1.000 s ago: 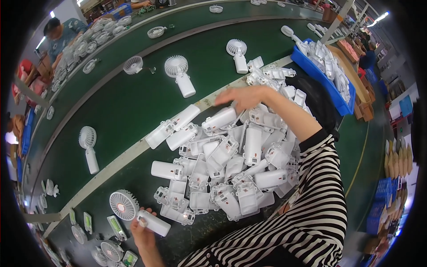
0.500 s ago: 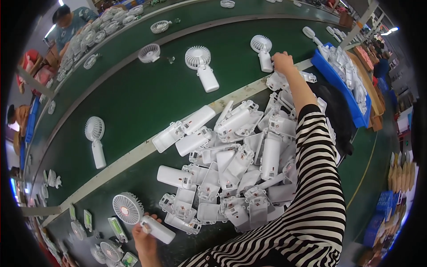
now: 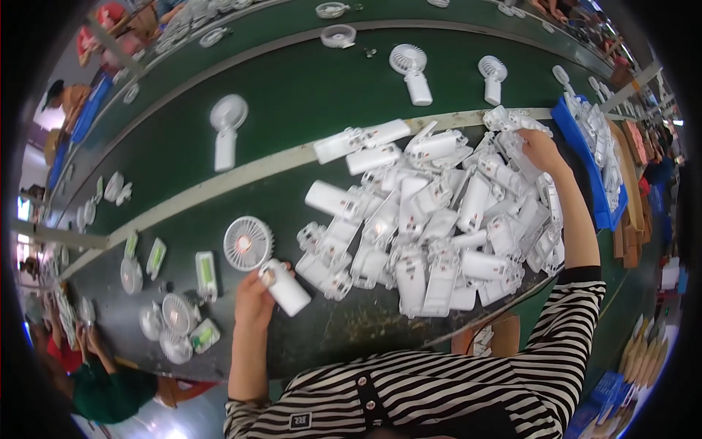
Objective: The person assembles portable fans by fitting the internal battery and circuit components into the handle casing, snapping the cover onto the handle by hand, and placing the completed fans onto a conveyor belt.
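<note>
Low at the left, my left hand (image 3: 254,296) is closed on a white handheld fan (image 3: 287,290). Its round grille head (image 3: 248,244) points away from me, with an orange-red glow at the hub. My right arm reaches out to the far right of a heap of white plastic handle shells (image 3: 439,219). There my right hand (image 3: 542,151) has its fingers curled over one white handle shell (image 3: 518,155); the fingertips are partly hidden. Several shells show small metal contacts and coloured wiring inside.
Beyond a pale rail (image 3: 270,167) runs a green conveyor belt (image 3: 314,95) carrying white fans (image 3: 412,73). A blue bin (image 3: 585,157) of white parts stands at the right. Fan heads and green-marked pieces (image 3: 207,276) lie at the left. A cardboard box (image 3: 504,335) sits below the table edge.
My right hand has drawn back from beside a fan on the belt to the heap's far end. The view has shifted, so the scene appears further right. My left hand still holds its fan.
</note>
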Motion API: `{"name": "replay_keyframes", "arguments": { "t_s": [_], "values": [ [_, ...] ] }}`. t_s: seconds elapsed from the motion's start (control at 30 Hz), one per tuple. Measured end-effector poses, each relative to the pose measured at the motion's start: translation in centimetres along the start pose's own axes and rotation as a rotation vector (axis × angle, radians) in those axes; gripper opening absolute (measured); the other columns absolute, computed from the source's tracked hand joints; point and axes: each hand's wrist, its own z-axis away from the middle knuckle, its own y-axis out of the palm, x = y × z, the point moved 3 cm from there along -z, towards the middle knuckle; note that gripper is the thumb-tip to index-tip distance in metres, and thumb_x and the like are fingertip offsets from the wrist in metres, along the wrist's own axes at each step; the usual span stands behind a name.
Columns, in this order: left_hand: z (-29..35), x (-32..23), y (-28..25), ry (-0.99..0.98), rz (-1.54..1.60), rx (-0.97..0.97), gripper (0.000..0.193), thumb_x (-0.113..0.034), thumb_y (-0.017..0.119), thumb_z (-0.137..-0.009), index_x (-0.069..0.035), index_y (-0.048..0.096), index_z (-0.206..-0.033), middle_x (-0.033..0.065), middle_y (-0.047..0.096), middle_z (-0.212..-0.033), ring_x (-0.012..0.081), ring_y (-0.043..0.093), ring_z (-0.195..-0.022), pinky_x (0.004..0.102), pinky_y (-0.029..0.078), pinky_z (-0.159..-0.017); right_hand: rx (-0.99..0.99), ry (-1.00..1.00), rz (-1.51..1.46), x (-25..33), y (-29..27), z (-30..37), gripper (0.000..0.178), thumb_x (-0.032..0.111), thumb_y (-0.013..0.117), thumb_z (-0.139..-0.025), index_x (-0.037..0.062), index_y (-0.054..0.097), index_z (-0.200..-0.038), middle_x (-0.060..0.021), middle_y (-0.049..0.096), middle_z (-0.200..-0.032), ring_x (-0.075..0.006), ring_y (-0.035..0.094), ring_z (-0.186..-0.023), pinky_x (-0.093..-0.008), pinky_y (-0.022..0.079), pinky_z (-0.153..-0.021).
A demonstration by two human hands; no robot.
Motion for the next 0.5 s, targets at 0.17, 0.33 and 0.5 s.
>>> {"name": "replay_keyframes", "arguments": {
  "t_s": [0.17, 0.33, 0.5],
  "values": [
    [1.8, 1.6, -1.2, -0.006, 0.054, 0.004, 0.039, -0.014, 0.061, -0.077, 0.009, 0.05, -0.106, 0.0187, 0.058, -0.102, 0.0276, 0.059, -0.093, 0.0382, 0.045, -0.086, -0.35, -0.243, 0.27, 13.5, -5.2, 4.9, 0.049, 0.005, 0.054, -0.069, 0.0063, 0.047, -0.118, -0.0155, 0.056, -0.104, -0.0321, 0.056, -0.089, -0.0438, 0.042, -0.079],
    [5.1, 3.0, -1.4, -0.078, 0.101, -0.056, 0.029, -0.008, 0.055, -0.081, 0.008, 0.05, -0.105, 0.0167, 0.059, -0.099, 0.024, 0.06, -0.09, 0.035, 0.048, -0.082, -0.131, -0.589, -0.639, 34.4, -4.5, 13.5, 0.029, 0.003, 0.06, -0.07, 0.0023, 0.057, -0.099, -0.0098, 0.057, -0.078, -0.0179, 0.057, -0.066, -0.0272, 0.045, -0.056],
    [7.3, 3.7, -1.6, -0.097, 0.168, -0.064, 0.029, -0.017, 0.051, -0.085, 0.005, 0.052, -0.104, 0.0115, 0.059, -0.095, 0.0207, 0.059, -0.084, 0.0317, 0.049, -0.073, -0.014, -0.633, -0.484, 44.7, 0.9, 20.8, 0.044, 0.027, 0.067, -0.062, 0.0016, 0.052, -0.095, -0.0083, 0.051, -0.076, -0.0247, 0.055, -0.068, -0.0335, 0.046, -0.051]
  ]
}}
